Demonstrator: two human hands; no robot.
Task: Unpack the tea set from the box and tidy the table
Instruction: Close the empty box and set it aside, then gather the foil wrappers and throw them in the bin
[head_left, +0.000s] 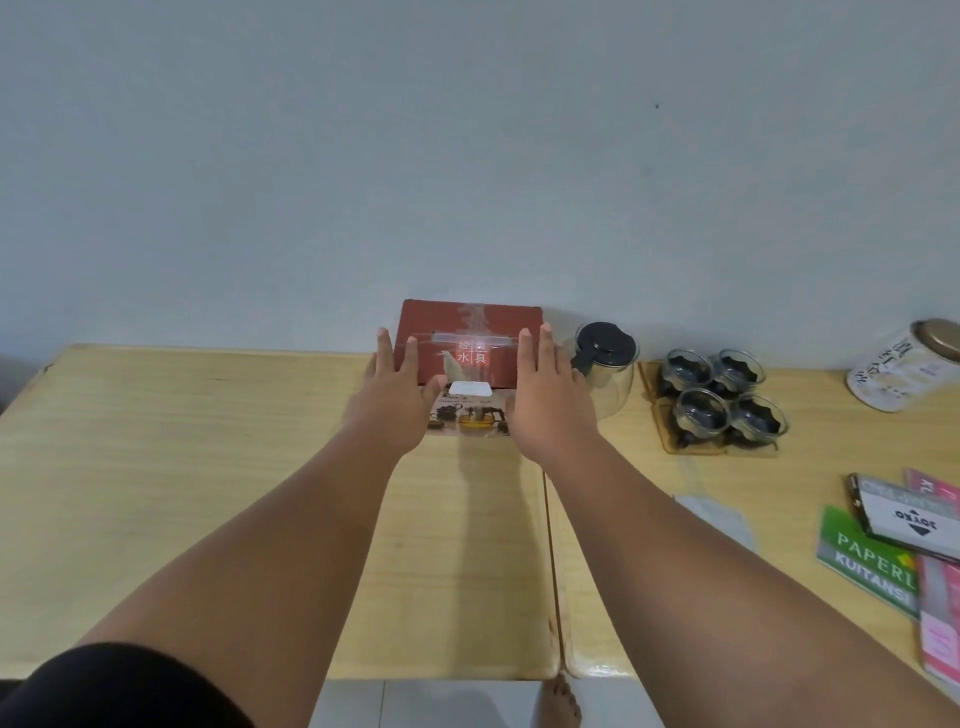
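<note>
The left stretch of the tabletop (182, 467) carries nothing that can be seen. At the far edge, against the wall, sits the red box (470, 348), closed, with a white tab at its front lip and a printed front panel below it.

Both forearms reach straight out from the person toward the box, roughly parallel. The left hand (397, 392) lies over the box's left front corner, palm down, fingers extended and slightly spread. The right hand (545, 387) mirrors it at the right front corner, fingers also extended and held loosely apart. Neither hand is closed on anything. Whether the palms touch the box or hover just above it cannot be told from this view.

To the right of the box stands the glass teapot (605, 366) with a dark lid, just beside the right hand. Further right, four glass cups (724, 397) sit grouped on a tray (691, 449). A tin (906, 366) stands near the right edge, and booklets (893, 540) lie in a loose stack nearer the person.

Judgement: the tea set appears already unpacked, so the step in hand is disposal of the box. The next move calls for a two-sided grip on the box, then a lift clear of the teapot, which stands close enough to be knocked.
</note>
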